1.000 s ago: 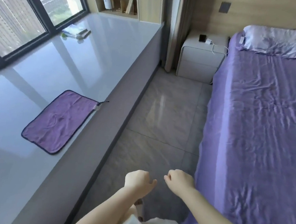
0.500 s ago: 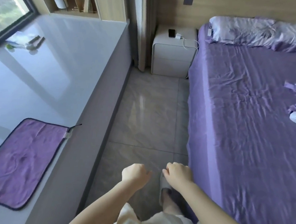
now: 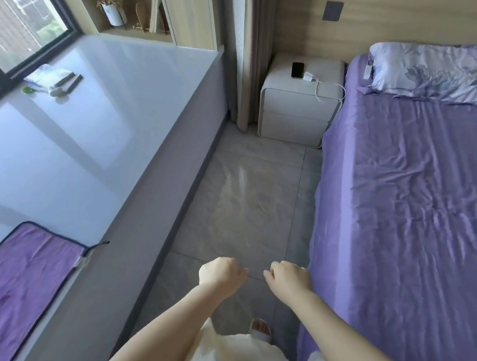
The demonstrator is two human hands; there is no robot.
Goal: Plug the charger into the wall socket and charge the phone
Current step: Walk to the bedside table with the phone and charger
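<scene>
A black phone (image 3: 297, 69) lies on top of the white nightstand (image 3: 297, 119) at the far end of the floor strip. Beside it sits a white charger (image 3: 308, 76) with its white cable (image 3: 324, 89) trailing over the nightstand's right edge. A dark wall socket plate (image 3: 332, 11) is set in the wooden wall above. My left hand (image 3: 221, 275) and my right hand (image 3: 288, 277) hover low over the floor, far from the nightstand, both with fingers curled and holding nothing.
A bed with a purple sheet (image 3: 408, 207) and a pillow (image 3: 436, 71) fills the right side. A glossy window ledge (image 3: 89, 132) runs along the left, carrying a purple cloth (image 3: 21, 281) and small items (image 3: 56, 81). A curtain (image 3: 246, 55) hangs left of the nightstand. Tiled floor (image 3: 247, 203) lies between.
The view has swung right, then moved forward along the floor strip; the nightstand appears closer and more centred. Both hands stay curled in front of me.
</scene>
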